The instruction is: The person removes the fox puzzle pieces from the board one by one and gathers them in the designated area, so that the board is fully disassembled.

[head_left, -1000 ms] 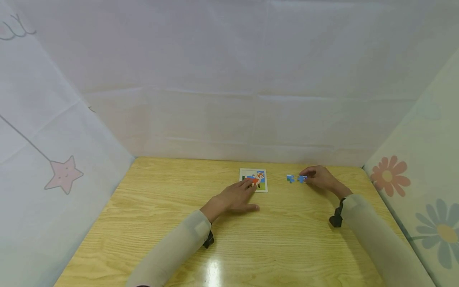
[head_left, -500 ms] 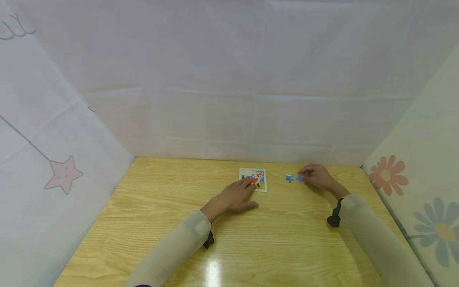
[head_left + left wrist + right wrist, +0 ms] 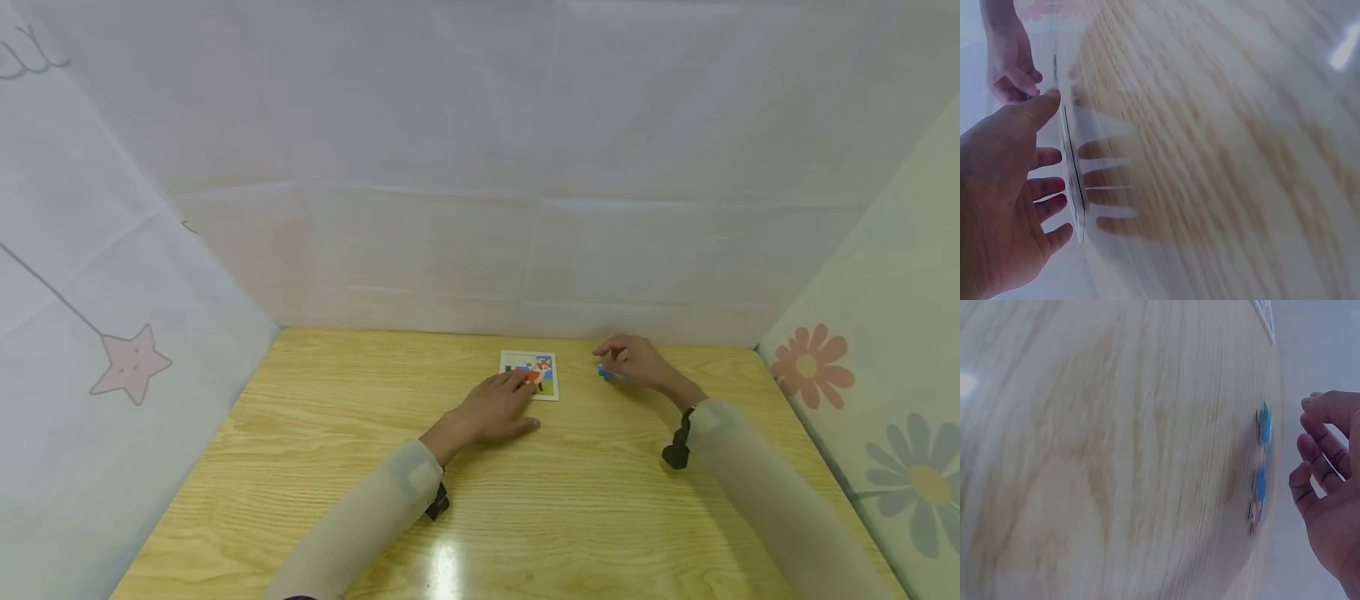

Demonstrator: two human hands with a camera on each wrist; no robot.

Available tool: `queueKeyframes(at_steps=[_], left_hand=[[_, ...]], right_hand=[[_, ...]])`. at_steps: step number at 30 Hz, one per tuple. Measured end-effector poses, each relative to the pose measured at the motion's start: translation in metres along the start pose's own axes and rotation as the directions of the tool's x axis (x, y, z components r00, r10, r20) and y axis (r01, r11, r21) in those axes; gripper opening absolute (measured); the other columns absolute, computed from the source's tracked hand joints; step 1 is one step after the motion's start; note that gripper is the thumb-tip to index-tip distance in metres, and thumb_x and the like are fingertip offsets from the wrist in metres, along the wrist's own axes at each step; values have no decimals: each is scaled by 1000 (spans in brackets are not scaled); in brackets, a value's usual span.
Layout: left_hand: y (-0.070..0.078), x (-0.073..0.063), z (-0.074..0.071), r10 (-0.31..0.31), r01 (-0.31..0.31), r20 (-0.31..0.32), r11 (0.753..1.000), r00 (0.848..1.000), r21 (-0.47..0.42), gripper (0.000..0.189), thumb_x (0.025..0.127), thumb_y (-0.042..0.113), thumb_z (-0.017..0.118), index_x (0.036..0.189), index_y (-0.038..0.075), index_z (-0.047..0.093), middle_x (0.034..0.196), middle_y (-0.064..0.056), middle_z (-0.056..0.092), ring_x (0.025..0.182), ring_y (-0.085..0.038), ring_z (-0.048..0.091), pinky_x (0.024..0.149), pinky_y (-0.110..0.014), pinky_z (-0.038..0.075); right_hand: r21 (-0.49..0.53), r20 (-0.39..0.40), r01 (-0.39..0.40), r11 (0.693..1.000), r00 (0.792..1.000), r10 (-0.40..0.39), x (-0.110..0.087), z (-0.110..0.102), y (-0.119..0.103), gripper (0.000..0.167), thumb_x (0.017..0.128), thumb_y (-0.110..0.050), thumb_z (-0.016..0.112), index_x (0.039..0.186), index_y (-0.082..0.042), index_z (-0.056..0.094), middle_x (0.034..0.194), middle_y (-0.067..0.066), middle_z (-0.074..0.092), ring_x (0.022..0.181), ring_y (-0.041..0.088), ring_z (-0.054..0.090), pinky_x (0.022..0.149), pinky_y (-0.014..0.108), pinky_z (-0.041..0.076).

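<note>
A small jigsaw board [image 3: 515, 360] with a white border and a fox picture lies at the back of the table. My left hand [image 3: 495, 411] rests its outstretched fingertips on the board's lower part, covering some of the picture. To the right, my right hand [image 3: 637, 363] hovers over two loose blue puzzle pieces, its fingers bent loosely with nothing between them. In the right wrist view, one blue-green piece [image 3: 1264, 428] and another blue piece with some pink [image 3: 1260, 487] lie flat on the table, below the fingers. The head view shows them partly hidden behind the right hand.
The wooden table [image 3: 360, 383] meets a white cloth backdrop [image 3: 420, 250] just behind the board. Cloth side walls stand left and right, with a printed star [image 3: 133, 364] and flowers [image 3: 810, 367]. Black wrist cameras [image 3: 677, 450] sit below both wrists.
My right hand has let go of the right-hand puzzle piece and moved left, over the pieces. The left hand has stayed on the board.
</note>
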State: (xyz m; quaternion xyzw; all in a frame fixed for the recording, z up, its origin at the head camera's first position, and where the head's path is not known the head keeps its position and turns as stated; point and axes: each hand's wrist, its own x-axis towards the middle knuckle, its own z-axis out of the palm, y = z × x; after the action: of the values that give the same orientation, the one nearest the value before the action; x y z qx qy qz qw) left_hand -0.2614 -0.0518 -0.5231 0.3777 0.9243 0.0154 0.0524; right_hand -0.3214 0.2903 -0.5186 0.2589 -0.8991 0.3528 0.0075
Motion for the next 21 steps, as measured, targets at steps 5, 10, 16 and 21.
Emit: queueKeyframes(at_steps=[5, 10, 16, 21], left_hand=[[2, 2, 0, -3, 3, 18, 1000, 1000, -1, 80, 108, 65, 41, 169, 15, 28, 175, -12, 24, 163, -30, 21, 130, -49, 24], [5, 5, 1, -23, 22, 40, 1000, 999, 7, 82, 108, 67, 39, 170, 16, 25, 177, -11, 19, 163, -29, 17, 131, -48, 22], [8, 7, -1, -30, 30, 29, 1000, 999, 8, 83, 108, 67, 39, 170, 14, 26, 176, -14, 19, 163, -30, 17, 130, -48, 23], [10, 10, 2, -50, 51, 36, 999, 998, -14, 86, 107, 69, 40, 170, 13, 24, 177, -15, 16, 164, -31, 15, 131, -48, 23]], right_hand=[[23, 32, 13, 1000, 999, -14, 13, 11, -8, 27, 95, 7, 72, 122, 6, 74, 119, 19, 74, 101, 32, 69, 84, 41, 58], [56, 64, 9, 998, 998, -13, 24, 22, -15, 29, 96, 3, 73, 125, 5, 73, 122, 21, 73, 105, 33, 68, 85, 41, 59], [73, 67, 32, 997, 997, -37, 33, 32, -23, 30, 96, 4, 73, 126, 7, 72, 124, 24, 72, 108, 38, 66, 90, 51, 57], [87, 57, 78, 993, 995, -83, 39, 42, -25, 30, 95, 7, 72, 126, 9, 71, 124, 25, 72, 109, 41, 67, 93, 57, 57]])
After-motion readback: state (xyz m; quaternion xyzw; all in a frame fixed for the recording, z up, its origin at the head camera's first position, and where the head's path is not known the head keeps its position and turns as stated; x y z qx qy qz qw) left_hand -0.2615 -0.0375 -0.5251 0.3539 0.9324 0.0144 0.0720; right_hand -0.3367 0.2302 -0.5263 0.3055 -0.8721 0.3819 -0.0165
